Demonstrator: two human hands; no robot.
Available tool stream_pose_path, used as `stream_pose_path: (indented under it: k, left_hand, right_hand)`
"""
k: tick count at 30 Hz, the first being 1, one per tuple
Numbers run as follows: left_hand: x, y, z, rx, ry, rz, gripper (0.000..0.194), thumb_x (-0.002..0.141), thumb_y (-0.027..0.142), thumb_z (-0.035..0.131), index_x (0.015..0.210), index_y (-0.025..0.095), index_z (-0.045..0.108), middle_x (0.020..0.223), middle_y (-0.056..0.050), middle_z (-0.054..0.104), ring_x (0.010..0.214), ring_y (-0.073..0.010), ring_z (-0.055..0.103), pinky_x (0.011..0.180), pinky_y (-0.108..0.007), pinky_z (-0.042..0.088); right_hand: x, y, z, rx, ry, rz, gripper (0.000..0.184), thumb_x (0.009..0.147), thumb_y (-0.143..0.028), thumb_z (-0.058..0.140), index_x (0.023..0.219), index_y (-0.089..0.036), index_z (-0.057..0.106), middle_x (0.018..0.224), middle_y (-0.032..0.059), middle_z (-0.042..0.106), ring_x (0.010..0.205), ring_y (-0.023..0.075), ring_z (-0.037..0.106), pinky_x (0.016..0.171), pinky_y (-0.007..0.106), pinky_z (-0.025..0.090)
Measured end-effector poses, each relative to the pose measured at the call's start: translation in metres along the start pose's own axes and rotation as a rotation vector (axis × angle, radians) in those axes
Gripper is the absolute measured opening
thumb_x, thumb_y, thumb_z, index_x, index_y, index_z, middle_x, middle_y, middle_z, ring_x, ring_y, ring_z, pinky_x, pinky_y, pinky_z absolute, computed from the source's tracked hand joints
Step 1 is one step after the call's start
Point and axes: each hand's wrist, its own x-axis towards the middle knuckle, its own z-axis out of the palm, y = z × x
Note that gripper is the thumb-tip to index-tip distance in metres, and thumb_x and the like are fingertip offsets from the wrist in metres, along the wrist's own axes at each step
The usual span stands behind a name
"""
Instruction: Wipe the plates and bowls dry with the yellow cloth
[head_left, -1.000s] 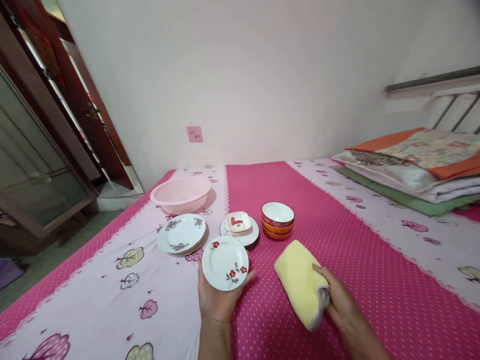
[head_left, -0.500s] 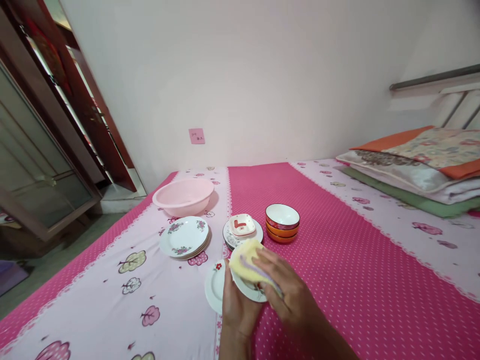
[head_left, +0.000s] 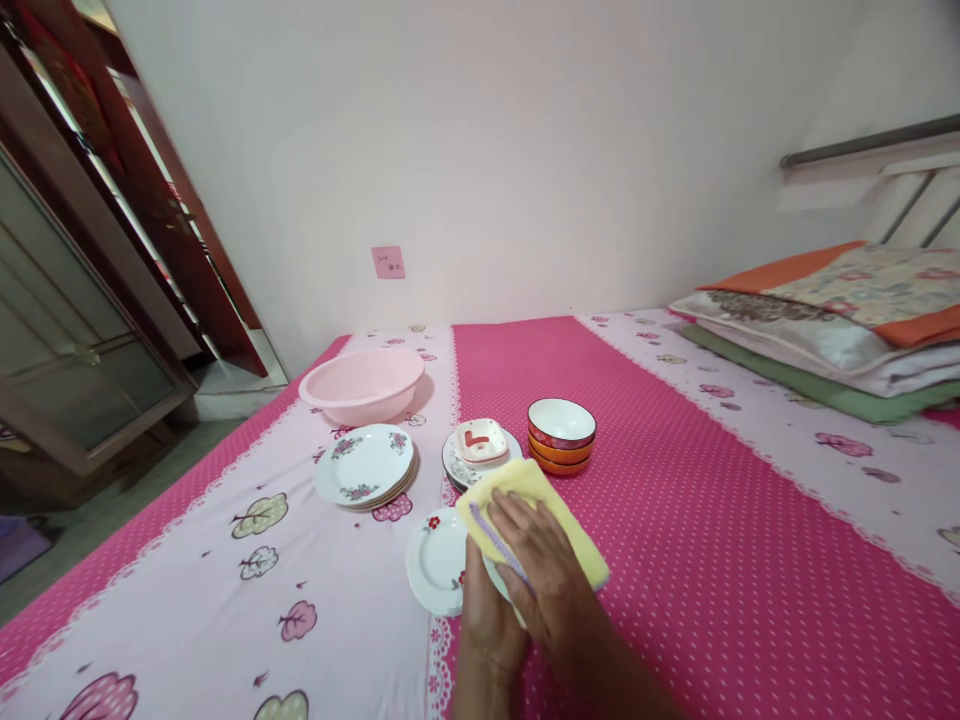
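Observation:
My left hand [head_left: 486, 610] grips a white plate [head_left: 498, 580] from below, near the front of the bed. A yellow cloth [head_left: 574, 535] with a purple edge covers most of that plate. Pressed flat over the cloth, my right hand [head_left: 536, 550] holds it against the plate, fingers bent onto it. Left of my hands lies another white plate [head_left: 433, 560] with red flowers, partly hidden by my left hand. Just beyond the cloth, a small square dish [head_left: 481, 441] with a red mark rests on round plates [head_left: 454, 462].
Orange bowls [head_left: 561, 452] are stacked behind the cloth. A pile of flowered plates [head_left: 367, 465] sits to the left, with a pink basin [head_left: 364, 388] behind it. Folded bedding [head_left: 832, 320] lies at far right on the patterned bedspread [head_left: 712, 520]. The wall [head_left: 525, 160] rises behind.
The yellow cloth, bunched before, is now spread wider over the plate and hides most of it. My right hand has shifted slightly left. The view has tilted a little.

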Motion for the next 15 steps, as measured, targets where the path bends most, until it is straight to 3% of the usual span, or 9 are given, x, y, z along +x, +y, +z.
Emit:
stream_pose_path:
  k: [6,11,13,15]
  left_hand:
    - [-0.008,0.013,0.039,-0.16,0.104,0.035,0.05,0.104,0.05,0.043,0.122,0.017,0.078,0.129,-0.014,0.076,0.131,-0.0281,0.064,0.12,-0.043,0.041]
    - [-0.009,0.033,0.036,-0.172,0.148,0.084,0.054,0.103,0.054,0.042,0.114,0.018,0.081,0.116,-0.014,0.08,0.113,-0.0279,0.073,0.113,-0.045,0.047]
    - [-0.011,0.039,0.026,-0.034,0.139,0.096,0.06,0.102,0.057,0.04,0.108,0.015,0.082,0.107,-0.016,0.082,0.103,-0.0276,0.077,0.107,-0.043,0.052]
    - [-0.014,0.043,0.014,0.337,0.104,0.086,0.07,0.101,0.061,0.035,0.102,0.009,0.082,0.1,-0.02,0.081,0.097,-0.0284,0.078,0.097,-0.039,0.058]
  right_hand:
    - [-0.006,0.023,0.004,-0.167,0.017,0.022,0.051,0.101,-0.012,0.042,0.151,-0.014,0.049,0.15,0.0141,0.061,0.14,0.0289,0.055,0.11,0.049,0.051]
    - [-0.008,0.0,-0.006,-0.182,-0.005,-0.045,0.043,0.099,-0.009,0.039,0.133,-0.013,0.064,0.135,0.0134,0.072,0.124,0.029,0.067,0.096,0.045,0.056]
    - [-0.005,-0.017,-0.018,-0.109,-0.135,-0.034,0.045,0.098,-0.01,0.041,0.137,-0.014,0.063,0.14,0.0124,0.069,0.129,0.028,0.064,0.102,0.045,0.053]
    - [-0.002,-0.032,-0.03,-0.013,-0.199,-0.039,0.044,0.098,-0.014,0.046,0.139,-0.016,0.062,0.142,0.0104,0.068,0.13,0.0259,0.064,0.105,0.041,0.052]
